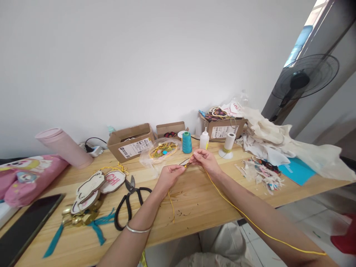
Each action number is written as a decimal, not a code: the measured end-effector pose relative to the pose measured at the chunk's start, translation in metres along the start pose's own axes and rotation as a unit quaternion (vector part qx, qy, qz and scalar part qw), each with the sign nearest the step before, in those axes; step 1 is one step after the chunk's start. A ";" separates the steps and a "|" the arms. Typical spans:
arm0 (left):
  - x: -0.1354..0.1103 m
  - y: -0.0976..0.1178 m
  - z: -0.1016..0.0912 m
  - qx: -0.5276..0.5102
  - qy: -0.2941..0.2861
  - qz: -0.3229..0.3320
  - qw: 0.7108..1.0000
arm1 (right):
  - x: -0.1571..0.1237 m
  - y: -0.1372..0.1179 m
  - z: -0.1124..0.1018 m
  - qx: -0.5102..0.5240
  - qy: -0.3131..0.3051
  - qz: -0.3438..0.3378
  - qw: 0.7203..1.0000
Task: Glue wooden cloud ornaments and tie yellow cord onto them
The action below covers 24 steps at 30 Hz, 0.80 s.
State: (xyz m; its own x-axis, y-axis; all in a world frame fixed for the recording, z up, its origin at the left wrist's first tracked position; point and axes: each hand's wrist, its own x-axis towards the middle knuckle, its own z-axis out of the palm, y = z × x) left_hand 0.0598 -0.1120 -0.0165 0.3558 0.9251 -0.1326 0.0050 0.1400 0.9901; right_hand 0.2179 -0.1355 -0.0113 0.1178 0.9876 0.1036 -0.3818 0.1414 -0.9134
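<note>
Both hands meet above the middle of the wooden table. My left hand (171, 177) pinches a yellow cord (222, 193), whose short tail hangs below that hand. My right hand (206, 161) pinches the same cord a little higher and to the right. From there the cord runs down along my right forearm. Between the fingertips is a thin dark loop or strand, too small to make out. Black-handled scissors (130, 200) lie with blades parted beside my left forearm. Behind the hands stand a teal thread spool (187, 143) and a white squeeze bottle (204, 140).
Left are embroidered patches (112, 181), gold bells (78, 219) with teal ribbons, a phone (27, 226) and a pink tumbler (65, 147). Cardboard boxes (130, 142) line the wall near a bag of cords (162, 151). Fabric scraps (261, 174) and a white spool (229, 142) lie right.
</note>
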 end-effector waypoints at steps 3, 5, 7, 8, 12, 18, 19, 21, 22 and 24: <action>0.001 -0.001 -0.001 0.004 -0.005 -0.017 1.000 | 0.000 0.001 -0.001 0.007 0.002 -0.006 1.000; 0.001 -0.001 -0.001 0.011 -0.005 -0.029 0.999 | 0.001 0.001 -0.002 0.011 0.007 -0.011 1.000; 0.000 0.000 -0.001 0.011 -0.007 -0.029 1.000 | 0.001 0.003 -0.003 0.018 0.012 -0.015 1.000; 0.000 0.000 -0.001 0.010 -0.009 -0.025 1.000 | 0.002 0.003 -0.004 0.023 0.013 -0.016 1.000; -0.003 0.002 -0.003 -0.004 -0.040 -0.039 0.998 | 0.002 0.003 -0.005 0.031 -0.001 -0.022 0.999; -0.003 0.000 -0.006 -0.079 -0.104 -0.074 0.989 | -0.003 -0.004 -0.003 0.023 -0.047 -0.021 0.998; -0.002 0.000 -0.006 -0.080 -0.101 -0.079 0.989 | -0.004 -0.004 -0.003 0.025 -0.058 -0.019 0.998; -0.002 0.000 -0.005 -0.072 -0.093 -0.086 0.989 | -0.005 -0.004 -0.002 0.025 -0.083 -0.017 0.996; -0.002 0.001 -0.004 -0.068 -0.091 -0.087 0.990 | -0.005 -0.003 -0.002 0.023 -0.094 -0.016 0.995; -0.003 0.002 -0.003 -0.066 -0.089 -0.090 0.990 | -0.005 -0.002 -0.001 0.019 -0.106 -0.015 0.994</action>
State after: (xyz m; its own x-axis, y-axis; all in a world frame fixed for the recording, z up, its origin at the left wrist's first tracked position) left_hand 0.0557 -0.1134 -0.0148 0.5197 0.8057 -0.2842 -0.0346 0.3523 0.9353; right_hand 0.2192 -0.1412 -0.0103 -0.0654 0.9744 0.2150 -0.4157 0.1693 -0.8936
